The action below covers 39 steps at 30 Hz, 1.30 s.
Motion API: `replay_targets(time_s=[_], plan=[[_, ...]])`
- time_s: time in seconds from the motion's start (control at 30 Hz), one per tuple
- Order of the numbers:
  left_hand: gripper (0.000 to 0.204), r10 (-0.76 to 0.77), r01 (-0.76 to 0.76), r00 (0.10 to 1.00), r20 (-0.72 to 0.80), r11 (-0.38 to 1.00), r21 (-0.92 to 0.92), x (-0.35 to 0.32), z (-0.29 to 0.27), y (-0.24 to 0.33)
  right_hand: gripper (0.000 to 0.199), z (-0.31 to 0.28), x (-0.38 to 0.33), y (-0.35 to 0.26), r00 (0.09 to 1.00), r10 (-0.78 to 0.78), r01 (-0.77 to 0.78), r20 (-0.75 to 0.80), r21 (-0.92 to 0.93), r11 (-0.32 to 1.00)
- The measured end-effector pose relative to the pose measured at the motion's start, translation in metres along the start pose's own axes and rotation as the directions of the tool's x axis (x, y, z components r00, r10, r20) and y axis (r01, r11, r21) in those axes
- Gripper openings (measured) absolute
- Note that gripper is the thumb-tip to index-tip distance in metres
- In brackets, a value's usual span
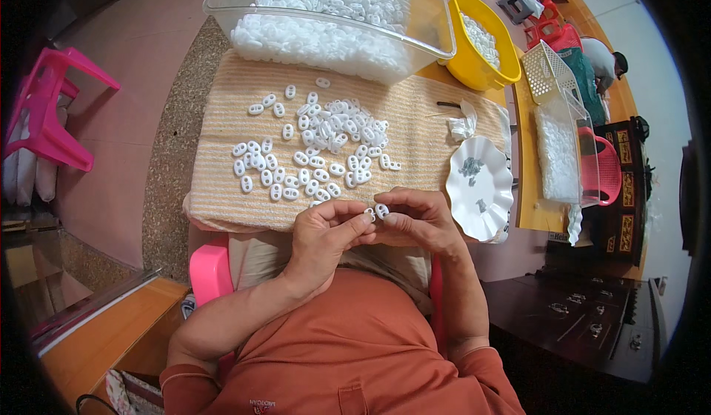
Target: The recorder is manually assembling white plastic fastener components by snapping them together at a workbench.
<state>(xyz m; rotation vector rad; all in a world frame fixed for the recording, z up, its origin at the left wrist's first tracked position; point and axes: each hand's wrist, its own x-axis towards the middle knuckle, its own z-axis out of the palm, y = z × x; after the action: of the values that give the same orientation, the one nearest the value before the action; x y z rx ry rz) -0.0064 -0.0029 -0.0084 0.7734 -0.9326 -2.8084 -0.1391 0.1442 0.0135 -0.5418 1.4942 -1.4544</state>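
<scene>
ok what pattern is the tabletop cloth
The cloth has yellowish and white stripes, clearest in the head view.

Soft, bright light falls on the striped towel [415,137]; the lower-right cabinet [533,326] sits dim; edges bend toward black corners.

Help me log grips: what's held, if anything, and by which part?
The right hand pinches a white two-holed piece by its edge; the left hand holds a small white item, held part unclear.
</scene>
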Motion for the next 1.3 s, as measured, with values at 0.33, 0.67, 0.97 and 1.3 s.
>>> replay_targets(time_s=[0.33,0.67,0.97,1.3], plan=[[0.013,-0.003,0.003,1.0,-0.002,1.0,0.019,-0.0005,0.001,0.0011,0.031,0.0051,0.0003,-0.0012,0.999,0.036,-0.038,0.021,0.128,0.991],[0.012,-0.006,0.006,1.0,-0.003,1.0,0.007,0.0003,0.0009,0.0,0.031,0.0064,0.0009,0.0015,1.0,0.013,-0.015,0.02,0.116,0.993],[0.012,0.001,-0.001,1.0,0.007,1.0,0.008,0.0004,-0.0003,-0.001,0.03,0.0078,0.0003,-0.0001,0.999,0.045,-0.046,0.012,0.127,0.991],[0.013,-0.017,0.017,1.0,-0.003,1.0,0.018,-0.0007,0.0009,0.0009,0.03,0.0071,0.0001,0.0002,0.997,0.071,-0.072,0.012,0.137,0.988]])
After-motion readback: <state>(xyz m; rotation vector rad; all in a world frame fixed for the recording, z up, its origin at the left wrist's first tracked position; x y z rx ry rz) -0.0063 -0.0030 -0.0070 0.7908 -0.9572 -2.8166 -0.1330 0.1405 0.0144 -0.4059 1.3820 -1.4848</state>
